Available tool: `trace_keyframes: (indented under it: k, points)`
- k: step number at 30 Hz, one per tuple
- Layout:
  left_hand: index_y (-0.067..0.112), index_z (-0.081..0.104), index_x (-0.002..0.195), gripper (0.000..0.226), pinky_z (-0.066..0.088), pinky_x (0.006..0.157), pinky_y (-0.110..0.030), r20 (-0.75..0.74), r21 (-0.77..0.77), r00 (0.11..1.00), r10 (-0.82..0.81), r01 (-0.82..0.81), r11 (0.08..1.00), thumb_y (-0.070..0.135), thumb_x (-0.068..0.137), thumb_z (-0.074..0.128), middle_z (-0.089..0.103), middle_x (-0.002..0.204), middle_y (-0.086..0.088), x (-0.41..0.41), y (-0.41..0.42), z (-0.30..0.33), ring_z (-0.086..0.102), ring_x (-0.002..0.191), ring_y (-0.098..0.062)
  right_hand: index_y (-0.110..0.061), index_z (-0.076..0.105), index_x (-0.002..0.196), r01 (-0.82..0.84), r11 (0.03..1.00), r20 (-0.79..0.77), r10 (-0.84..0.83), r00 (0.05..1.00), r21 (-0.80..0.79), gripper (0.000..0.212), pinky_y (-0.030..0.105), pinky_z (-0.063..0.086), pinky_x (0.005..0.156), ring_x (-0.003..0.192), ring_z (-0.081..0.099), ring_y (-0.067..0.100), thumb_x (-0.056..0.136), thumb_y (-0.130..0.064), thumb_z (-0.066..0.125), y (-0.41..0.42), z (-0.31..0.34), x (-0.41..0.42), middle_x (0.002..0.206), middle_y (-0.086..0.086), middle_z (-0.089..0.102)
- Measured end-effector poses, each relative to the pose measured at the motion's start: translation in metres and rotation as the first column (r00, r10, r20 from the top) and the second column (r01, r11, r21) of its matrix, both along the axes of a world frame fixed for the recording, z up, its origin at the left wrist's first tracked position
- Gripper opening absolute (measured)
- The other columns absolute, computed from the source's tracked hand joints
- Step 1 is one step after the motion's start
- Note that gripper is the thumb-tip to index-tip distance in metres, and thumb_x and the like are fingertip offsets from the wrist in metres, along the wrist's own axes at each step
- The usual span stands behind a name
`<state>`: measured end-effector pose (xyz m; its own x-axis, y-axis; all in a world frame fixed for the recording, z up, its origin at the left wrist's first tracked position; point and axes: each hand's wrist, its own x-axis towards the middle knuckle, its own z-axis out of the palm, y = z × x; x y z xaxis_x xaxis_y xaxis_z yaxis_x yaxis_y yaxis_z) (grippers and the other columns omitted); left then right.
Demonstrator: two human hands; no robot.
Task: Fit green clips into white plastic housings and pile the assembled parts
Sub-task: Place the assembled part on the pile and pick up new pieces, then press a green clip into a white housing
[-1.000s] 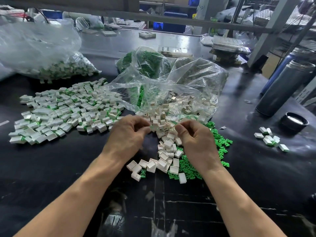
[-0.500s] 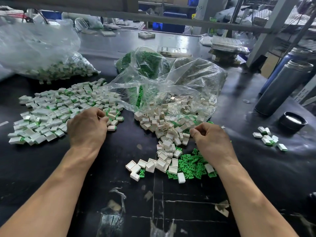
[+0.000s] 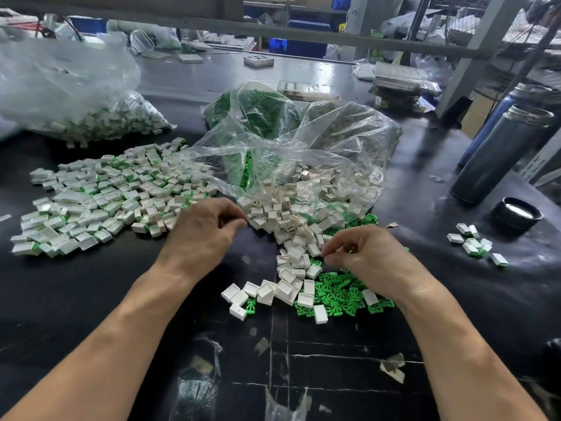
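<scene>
Left hand point(image 3: 202, 235) loosely curled and apparently empty, fingertips right at the near-left edge of the white housings point(image 3: 282, 220), right hand point(image 3: 362, 255) pinching something too small to make out, hovering over the green clips point(image 3: 337, 294), finished pile point(image 3: 100, 196) off left.

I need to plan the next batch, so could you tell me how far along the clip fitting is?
Done: a broad pile of assembled parts lies at the left. In hand: the left hand reaches for the loose white housings, and the right hand pinches something small over the green clips; what it is cannot be told. Left: many loose housings and clips, plus more in the clear bags.
</scene>
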<state>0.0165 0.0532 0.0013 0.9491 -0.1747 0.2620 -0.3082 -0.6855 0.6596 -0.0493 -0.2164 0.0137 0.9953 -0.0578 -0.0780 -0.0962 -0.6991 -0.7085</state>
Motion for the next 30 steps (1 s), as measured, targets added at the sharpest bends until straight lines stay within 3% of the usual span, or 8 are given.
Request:
trace_keyframes:
  k: [2, 6, 9, 13, 18, 23, 28, 30]
  points:
    - [0.038, 0.071, 0.092, 0.014, 0.045, 0.069, -0.006, -0.114, 0.042, 0.984, -0.137, 0.142, 0.989, 0.025, 0.092, 0.075, 0.066, 0.088, 0.025, -0.006, -0.010, -0.006, 0.061, 0.083, 0.009, -0.039, 0.079, 0.081, -0.016, 1.000, 0.018, 0.017, 1.000, -0.017, 0.017, 0.022, 0.054, 0.068, 0.074, 0.065, 0.003, 0.084, -0.022, 0.084, 0.003, -0.003, 0.002, 0.080, -0.016, 0.071]
    - [0.041, 0.073, 0.091, 0.017, 0.041, 0.068, -0.009, -0.191, 0.009, 0.951, -0.243, 0.249, 0.968, 0.025, 0.089, 0.078, 0.061, 0.093, 0.031, -0.010, -0.020, -0.012, 0.056, 0.080, 0.008, -0.043, 0.079, 0.088, -0.081, 0.996, 0.016, 0.082, 0.996, -0.045, 0.019, 0.010, 0.039, 0.065, 0.076, 0.055, -0.015, 0.088, -0.024, 0.082, 0.003, -0.006, 0.003, 0.085, -0.035, 0.058]
    - [0.045, 0.072, 0.092, 0.019, 0.042, 0.067, -0.007, -0.225, -0.016, 0.928, -0.298, 0.303, 0.953, 0.029, 0.087, 0.080, 0.061, 0.097, 0.027, -0.011, -0.024, -0.012, 0.056, 0.078, 0.007, -0.043, 0.079, 0.092, -0.110, 0.989, 0.012, 0.112, 0.994, -0.098, 0.019, 0.015, 0.042, 0.074, 0.080, 0.058, -0.008, 0.089, -0.024, 0.081, 0.005, -0.007, 0.003, 0.088, -0.025, 0.060]
    - [0.046, 0.071, 0.093, 0.022, 0.039, 0.067, -0.007, -0.230, 0.005, 0.930, -0.287, 0.296, 0.955, 0.030, 0.085, 0.083, 0.061, 0.096, 0.027, -0.011, -0.028, -0.015, 0.056, 0.078, 0.008, -0.043, 0.077, 0.095, -0.119, 0.980, -0.005, 0.120, 0.993, -0.156, 0.018, 0.028, 0.053, 0.084, 0.086, 0.060, 0.002, 0.089, -0.026, 0.081, 0.009, -0.006, 0.004, 0.094, -0.016, 0.061]
    - [0.046, 0.072, 0.092, 0.021, 0.041, 0.075, -0.014, -0.234, -0.007, 0.927, -0.292, 0.299, 0.954, 0.029, 0.085, 0.082, 0.061, 0.098, 0.027, -0.010, -0.028, -0.015, 0.058, 0.088, 0.006, -0.041, 0.075, 0.093, -0.110, 0.978, 0.015, 0.114, 0.993, -0.180, 0.015, 0.035, 0.056, 0.085, 0.086, 0.060, 0.003, 0.089, -0.027, 0.080, 0.013, -0.006, 0.004, 0.092, -0.017, 0.062]
    - [0.044, 0.072, 0.091, 0.015, 0.040, 0.071, -0.008, -0.216, 0.037, 0.938, -0.270, 0.284, 0.958, 0.033, 0.086, 0.081, 0.058, 0.101, 0.032, -0.010, -0.026, -0.015, 0.056, 0.091, 0.010, -0.039, 0.075, 0.091, -0.120, 0.972, 0.046, 0.132, 0.990, -0.202, 0.012, 0.035, 0.057, 0.088, 0.088, 0.060, 0.002, 0.092, -0.028, 0.076, 0.014, -0.007, 0.003, 0.092, -0.019, 0.062]
    - [0.041, 0.067, 0.090, 0.015, 0.045, 0.066, -0.009, -0.167, 0.062, 0.955, -0.246, 0.259, 0.964, 0.033, 0.088, 0.079, 0.065, 0.089, 0.020, -0.011, -0.021, -0.012, 0.058, 0.082, 0.006, -0.035, 0.074, 0.097, -0.124, 0.974, 0.091, 0.143, 0.986, -0.189, 0.007, 0.036, 0.055, 0.096, 0.098, 0.061, 0.003, 0.097, -0.031, 0.069, 0.014, -0.007, 0.002, 0.101, -0.020, 0.063]
    - [0.039, 0.065, 0.091, 0.016, 0.044, 0.064, -0.010, -0.130, 0.039, 0.961, -0.243, 0.250, 0.967, 0.030, 0.089, 0.077, 0.064, 0.092, 0.029, -0.012, -0.021, -0.010, 0.058, 0.079, 0.005, -0.032, 0.072, 0.099, -0.107, 0.977, 0.126, 0.131, 0.983, -0.184, 0.005, 0.031, 0.054, 0.093, 0.096, 0.061, 0.002, 0.098, -0.030, 0.067, 0.015, -0.008, 0.003, 0.101, -0.018, 0.063]
